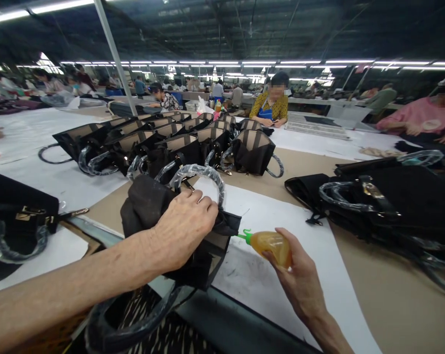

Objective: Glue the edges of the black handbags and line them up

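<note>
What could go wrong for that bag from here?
If the right hand squeezes the bottle too hard, its amber contents might smear the bag, since the green nozzle sits right at its edge. Drips could also mark the paper. One handle hangs past the table edge, so it might snag.

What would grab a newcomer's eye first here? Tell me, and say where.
Probably the amber squeeze bottle in the right hand, its green nozzle pointing toward the edge of the black bag that the left hand grips. Just beyond, many dark bags stand packed close together.
</note>
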Demonstrator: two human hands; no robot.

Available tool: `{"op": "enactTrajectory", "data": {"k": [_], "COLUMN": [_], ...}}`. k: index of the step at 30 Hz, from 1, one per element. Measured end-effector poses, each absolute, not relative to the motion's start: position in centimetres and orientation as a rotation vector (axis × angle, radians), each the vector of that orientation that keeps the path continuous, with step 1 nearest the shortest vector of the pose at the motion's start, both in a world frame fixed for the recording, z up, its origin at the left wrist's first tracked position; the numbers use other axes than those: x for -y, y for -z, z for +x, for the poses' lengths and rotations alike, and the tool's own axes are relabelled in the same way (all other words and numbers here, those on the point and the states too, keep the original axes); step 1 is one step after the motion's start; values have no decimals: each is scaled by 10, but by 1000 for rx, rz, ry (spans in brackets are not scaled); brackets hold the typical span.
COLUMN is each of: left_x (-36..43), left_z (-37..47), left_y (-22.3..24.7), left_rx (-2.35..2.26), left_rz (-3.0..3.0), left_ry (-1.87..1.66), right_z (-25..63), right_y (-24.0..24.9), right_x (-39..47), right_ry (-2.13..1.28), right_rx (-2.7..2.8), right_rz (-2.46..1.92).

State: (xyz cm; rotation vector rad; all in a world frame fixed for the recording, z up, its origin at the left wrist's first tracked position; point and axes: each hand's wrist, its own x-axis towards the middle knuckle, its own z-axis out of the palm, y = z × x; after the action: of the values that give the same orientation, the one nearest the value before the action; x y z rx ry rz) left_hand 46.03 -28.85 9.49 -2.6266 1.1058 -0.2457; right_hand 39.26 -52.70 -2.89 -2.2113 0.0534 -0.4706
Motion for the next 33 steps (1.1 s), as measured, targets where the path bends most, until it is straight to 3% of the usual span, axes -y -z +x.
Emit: {"op": "enactTrajectory", "data": {"k": [11, 18, 33], "left_x": [286, 282, 275], "left_z": [449, 430, 424], "left_y": [-81, -80, -71], "left_rx": [-1103, -1021, -944], "left_rz": [-2661, -2706, -2715], "left_ry": [166, -96, 36], "right_z": [386, 386, 382], "right_y": [29, 31, 31], "right_x": [527, 538, 533], "right_ry": [140, 10, -80], "right_rx": [-149, -241, -247], "right_rz": [-2156, -2019, -1945]}}
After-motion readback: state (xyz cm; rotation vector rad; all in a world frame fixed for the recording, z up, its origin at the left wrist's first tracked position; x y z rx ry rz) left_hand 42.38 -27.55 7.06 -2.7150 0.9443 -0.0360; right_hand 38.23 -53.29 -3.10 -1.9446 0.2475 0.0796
